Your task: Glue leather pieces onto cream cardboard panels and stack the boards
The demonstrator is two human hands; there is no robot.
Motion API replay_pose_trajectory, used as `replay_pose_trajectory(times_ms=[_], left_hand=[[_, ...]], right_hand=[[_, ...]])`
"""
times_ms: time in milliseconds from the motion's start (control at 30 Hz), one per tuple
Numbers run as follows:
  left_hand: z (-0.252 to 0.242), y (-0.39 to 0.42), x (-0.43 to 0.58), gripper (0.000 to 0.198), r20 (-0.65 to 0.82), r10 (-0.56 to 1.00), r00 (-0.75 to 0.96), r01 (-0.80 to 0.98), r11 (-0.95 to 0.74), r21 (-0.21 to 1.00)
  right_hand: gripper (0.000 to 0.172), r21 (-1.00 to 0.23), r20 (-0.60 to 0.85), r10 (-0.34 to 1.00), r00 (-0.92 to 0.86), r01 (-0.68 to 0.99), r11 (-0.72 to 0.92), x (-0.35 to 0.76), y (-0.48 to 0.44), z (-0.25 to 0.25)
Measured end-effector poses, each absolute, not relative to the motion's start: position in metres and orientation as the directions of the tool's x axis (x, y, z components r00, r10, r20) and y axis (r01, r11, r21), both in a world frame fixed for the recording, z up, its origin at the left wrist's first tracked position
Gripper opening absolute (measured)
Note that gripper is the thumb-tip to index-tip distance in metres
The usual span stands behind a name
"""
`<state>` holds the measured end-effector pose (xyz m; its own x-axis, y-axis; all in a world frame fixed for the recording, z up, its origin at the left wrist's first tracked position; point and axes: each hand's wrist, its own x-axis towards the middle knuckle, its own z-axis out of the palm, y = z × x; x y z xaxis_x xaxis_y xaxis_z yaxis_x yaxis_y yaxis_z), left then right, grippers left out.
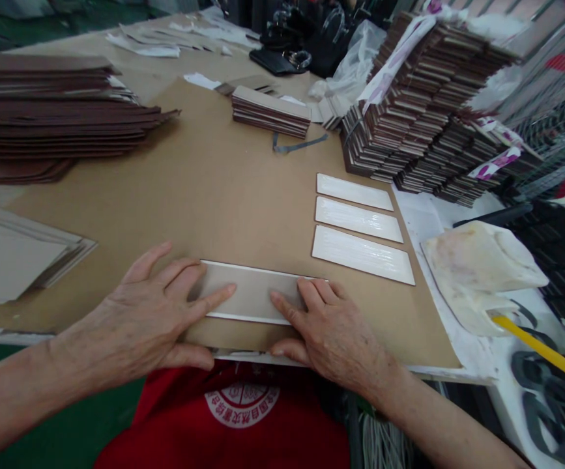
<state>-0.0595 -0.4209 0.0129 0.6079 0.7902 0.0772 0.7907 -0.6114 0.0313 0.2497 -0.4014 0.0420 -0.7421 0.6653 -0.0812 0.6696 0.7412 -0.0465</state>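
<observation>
A narrow grey board strip with pale edges (255,290) lies flat near the table's front edge. My left hand (165,309) rests on its left end, index finger pressed to the surface and the other fingers spread. On the right end lies my right hand (328,319), its index finger stretched over the board and its thumb at the table edge. Neither hand is wrapped around anything. To the right, three similar strips with wet-looking white faces, the nearest one (363,254) included, lie in a column.
Brown sheets (42,124) are piled at the left, above grey boards (13,254). A small strip stack (271,111) lies at the back. Tall bundled strips (423,104) stand at the back right. A whitish cloth-like lump (482,260) and yellow handle (546,352) are at the right.
</observation>
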Motion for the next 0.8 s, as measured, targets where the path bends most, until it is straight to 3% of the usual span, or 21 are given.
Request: replay_pose_trajectory(times_ms=[267, 467, 667, 800], left_hand=[[0.007, -0.423, -0.063, 0.075, 0.088, 0.815, 0.572, 0.811, -0.579, 0.089], [0.004, -0.420, -0.066, 0.078, 0.110, 0.801, 0.589, 0.788, -0.599, 0.144], [-0.003, -0.422, -0.076, 0.083, 0.150, 0.688, 0.710, 0.687, -0.723, 0.066], [-0.008, -0.440, -0.082, 0.075, 0.165, 0.629, 0.760, 0.642, -0.766, -0.036]], right_hand=[[0.071, -0.084, -0.041, 0.720, -0.692, 0.721, 0.688, 0.300, -0.409, 0.031], [0.056, -0.098, 0.047, 0.718, -0.695, 0.712, 0.696, 0.323, -0.401, 0.039], [0.083, -0.197, -0.080, 0.642, -0.763, 0.643, 0.740, 0.306, -0.414, 0.029], [0.087, -0.144, -0.011, 0.626, -0.779, 0.621, 0.770, 0.311, -0.437, 0.024]])
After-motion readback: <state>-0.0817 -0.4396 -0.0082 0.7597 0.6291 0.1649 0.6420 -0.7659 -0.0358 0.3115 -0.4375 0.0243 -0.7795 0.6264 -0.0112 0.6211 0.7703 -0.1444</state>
